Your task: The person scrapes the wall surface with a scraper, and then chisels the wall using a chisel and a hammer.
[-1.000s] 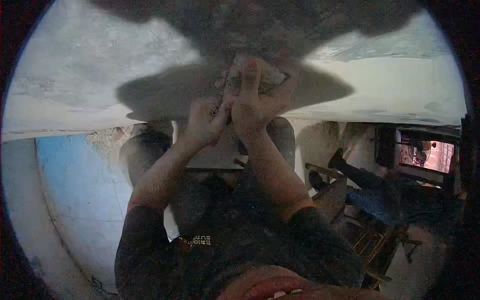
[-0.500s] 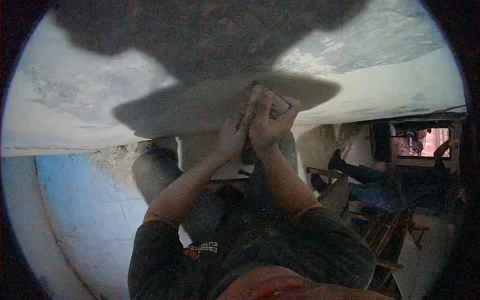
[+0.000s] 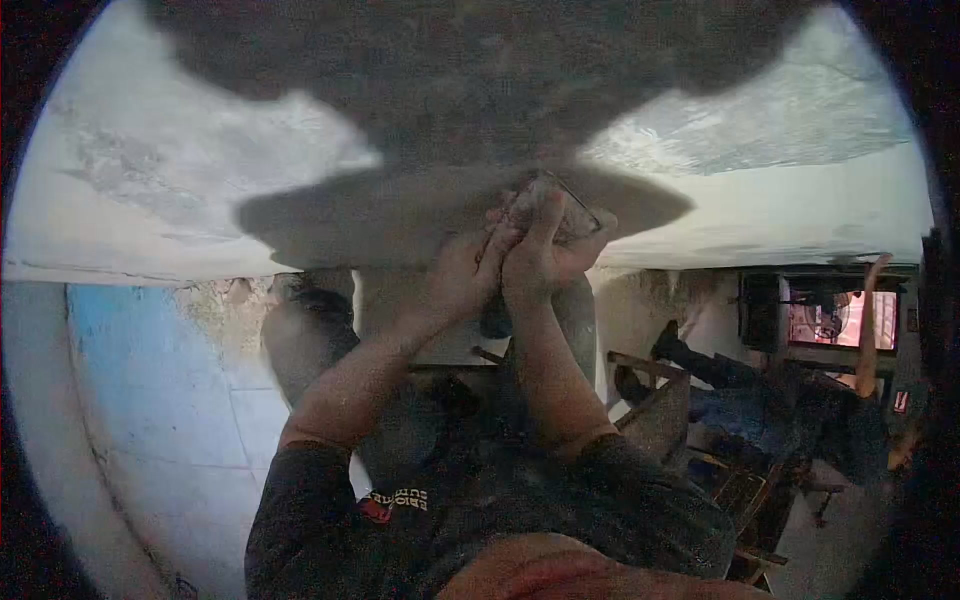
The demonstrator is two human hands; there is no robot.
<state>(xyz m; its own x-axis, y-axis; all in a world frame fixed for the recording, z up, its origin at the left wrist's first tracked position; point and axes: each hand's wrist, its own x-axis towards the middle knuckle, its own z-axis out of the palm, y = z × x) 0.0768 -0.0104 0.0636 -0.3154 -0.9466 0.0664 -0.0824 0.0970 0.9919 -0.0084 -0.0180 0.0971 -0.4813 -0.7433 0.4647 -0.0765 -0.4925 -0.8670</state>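
My two hands are pressed together over the shaded front part of a broad pale surface point(image 3: 810, 210). My right hand point(image 3: 545, 250) grips a small flat, roughly rectangular piece point(image 3: 578, 218) with a thin dark edge; its kind is not clear. My left hand point(image 3: 472, 262) lies against the right one, its fingers closed and partly hidden there. What the left fingers hold, if anything, cannot be made out. A large dark shadow covers the surface around both hands.
Another person point(image 3: 760, 395) is at the right, one arm point(image 3: 868, 330) raised near a wall opening with a fan point(image 3: 832, 312). Wooden furniture point(image 3: 655, 400) stands between us. A blue and white wall point(image 3: 160, 370) is on the left.
Both hands have shifted slightly right and down in the view, still together. The camera view has moved a little. The other person's arm is now stretched higher.
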